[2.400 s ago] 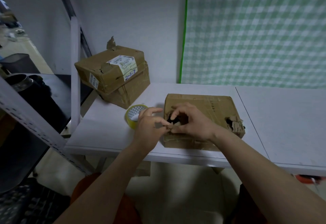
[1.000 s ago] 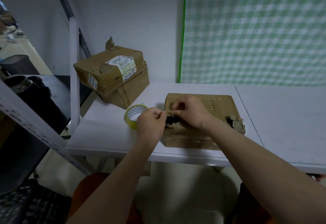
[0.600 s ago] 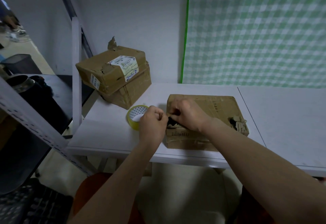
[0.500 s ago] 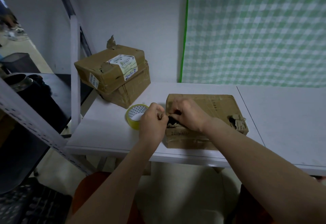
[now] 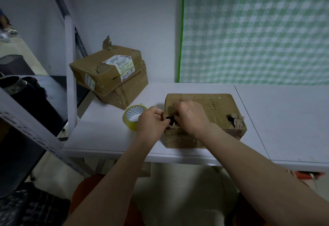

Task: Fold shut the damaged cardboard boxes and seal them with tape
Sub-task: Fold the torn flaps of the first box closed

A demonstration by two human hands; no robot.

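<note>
A flat, damaged cardboard box lies on the white table in front of me. It has a dark torn hole at its near left top edge and a second torn hole at its near right corner. My left hand pinches the torn cardboard at the left rim of the near left hole. My right hand, fingers curled, grips the torn cardboard on the hole's right side. A roll of clear tape lies flat just left of my left hand.
Two stacked cardboard boxes with labels and torn flaps stand at the table's back left. A white metal shelf post rises at the left edge. A green checked cloth hangs behind the table.
Both hands have shifted from the box's near top toward the left hole and closed on its torn edges. The box and tape roll have not moved.
</note>
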